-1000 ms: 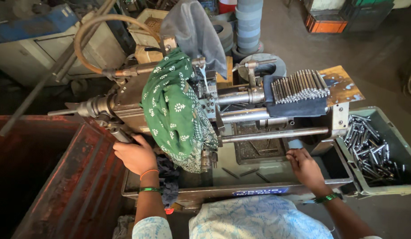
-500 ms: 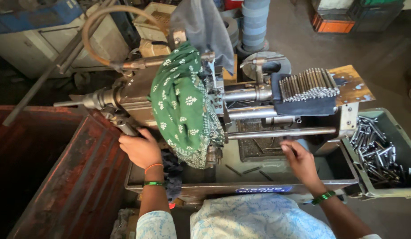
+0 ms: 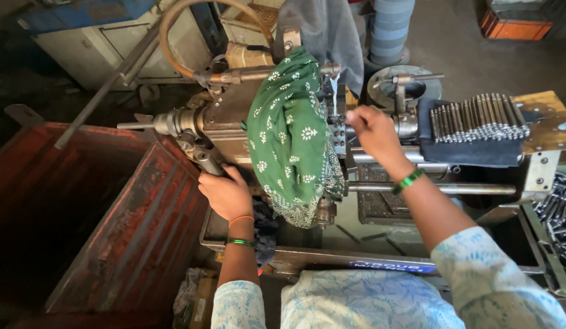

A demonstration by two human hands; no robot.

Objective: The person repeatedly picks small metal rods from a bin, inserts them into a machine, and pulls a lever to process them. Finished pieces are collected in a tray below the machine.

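A metal workshop machine point(image 3: 234, 122) stands in front of me with a green patterned cloth point(image 3: 292, 137) draped over its middle. My left hand point(image 3: 225, 192) grips a dark lever point(image 3: 201, 155) on the machine's left side. My right hand point(image 3: 374, 131) is raised to the machine's centre, fingers closed at the clamp area beside the cloth; whether it holds a small part I cannot tell. A row of several metal rods point(image 3: 478, 119) lies on a dark cloth to the right of that hand.
A rusty red metal bin point(image 3: 100, 219) sits at the left. A grey tray point(image 3: 554, 213) holding several finished rods is at the far right. A curved hose point(image 3: 179, 24) arcs above the machine. Horizontal guide bars point(image 3: 441, 189) run beneath my right forearm.
My right hand has lifted from the machine's front tray edge up to the clamp area beside the green cloth. My left hand stays on the lever.
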